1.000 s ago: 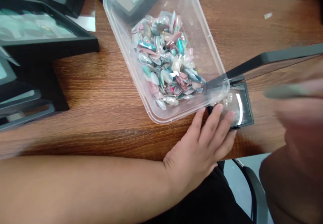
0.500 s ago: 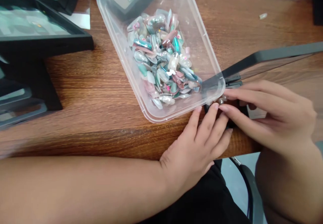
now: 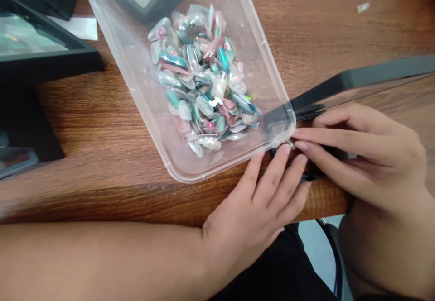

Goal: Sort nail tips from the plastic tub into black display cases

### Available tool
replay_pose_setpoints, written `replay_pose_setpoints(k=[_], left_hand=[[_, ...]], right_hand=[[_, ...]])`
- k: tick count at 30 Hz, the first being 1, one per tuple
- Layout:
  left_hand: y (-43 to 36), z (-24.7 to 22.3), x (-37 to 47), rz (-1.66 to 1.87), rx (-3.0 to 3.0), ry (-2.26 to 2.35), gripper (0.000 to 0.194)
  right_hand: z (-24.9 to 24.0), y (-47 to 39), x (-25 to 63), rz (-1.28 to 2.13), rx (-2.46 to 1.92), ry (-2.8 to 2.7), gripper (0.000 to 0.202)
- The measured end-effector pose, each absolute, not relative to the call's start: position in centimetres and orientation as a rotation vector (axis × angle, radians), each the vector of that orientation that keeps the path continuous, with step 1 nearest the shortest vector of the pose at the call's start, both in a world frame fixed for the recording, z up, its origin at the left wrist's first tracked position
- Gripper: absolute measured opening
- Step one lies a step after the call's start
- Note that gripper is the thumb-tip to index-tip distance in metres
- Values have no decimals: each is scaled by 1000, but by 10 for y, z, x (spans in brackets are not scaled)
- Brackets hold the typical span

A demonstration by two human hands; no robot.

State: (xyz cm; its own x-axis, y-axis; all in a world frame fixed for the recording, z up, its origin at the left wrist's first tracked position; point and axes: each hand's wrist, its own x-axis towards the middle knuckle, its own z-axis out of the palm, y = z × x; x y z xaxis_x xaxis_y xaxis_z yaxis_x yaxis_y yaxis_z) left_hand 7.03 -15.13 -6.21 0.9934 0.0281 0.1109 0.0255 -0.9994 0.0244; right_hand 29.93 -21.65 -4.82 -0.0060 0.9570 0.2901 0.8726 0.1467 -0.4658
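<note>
A clear plastic tub (image 3: 136, 93) holds a heap of press-on nails (image 3: 204, 83) in teal, pink, white and clear. My left hand (image 3: 258, 197) lies with its fingers spread, the fingertips by the tub's near rim. At the tub's near right corner, the thumb and index finger of my right hand (image 3: 367, 151) close on a small shiny piece (image 3: 290, 144), too small to name for certain. Under the fingers is the dark base of a black case, mostly hidden; its raised lid (image 3: 360, 80) stands behind my right hand.
Black framed display boxes (image 3: 50, 61) stand at the left, one partly behind the tub. A strip of white paper (image 3: 79, 28) lies near them. A single clear nail (image 3: 363, 7) rests on the wooden table (image 3: 306, 34) at the upper right. The table's front edge runs below my hands.
The tub sits further left and lower in view, as do the display boxes. My left hand has shifted slightly left. The shiny piece between my right fingers shows at a different angle.
</note>
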Motion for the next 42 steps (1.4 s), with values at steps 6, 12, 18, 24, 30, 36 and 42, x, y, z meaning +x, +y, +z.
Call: replay_pose_setpoints(k=[6, 12, 18, 24, 30, 36, 42], left_hand=[[-150, -62, 71, 162, 3094, 41, 82], [-149, -61, 70, 146, 3080, 47, 84], [-147, -59, 71, 132, 3076, 20, 83], [-149, -59, 69, 133, 3084, 20, 77], [-149, -59, 70, 122, 3091, 14, 73], [-148, -58, 70, 131, 3100, -9, 76], [-148, -59, 69, 121, 3106, -11, 74]], right_hand=[[-47, -222, 294, 117, -1889, -1735, 35], [-50, -230, 296, 44, -1948, -1620, 48], [-46, -229, 298, -36, -1876, -1701, 48], [-38, -218, 287, 8, -1796, -1882, 24], [-39, -215, 283, 109, -1835, -1836, 20], [-42, -219, 287, 197, -1846, -1814, 17], [-39, -217, 288, 239, -1836, -1836, 19]])
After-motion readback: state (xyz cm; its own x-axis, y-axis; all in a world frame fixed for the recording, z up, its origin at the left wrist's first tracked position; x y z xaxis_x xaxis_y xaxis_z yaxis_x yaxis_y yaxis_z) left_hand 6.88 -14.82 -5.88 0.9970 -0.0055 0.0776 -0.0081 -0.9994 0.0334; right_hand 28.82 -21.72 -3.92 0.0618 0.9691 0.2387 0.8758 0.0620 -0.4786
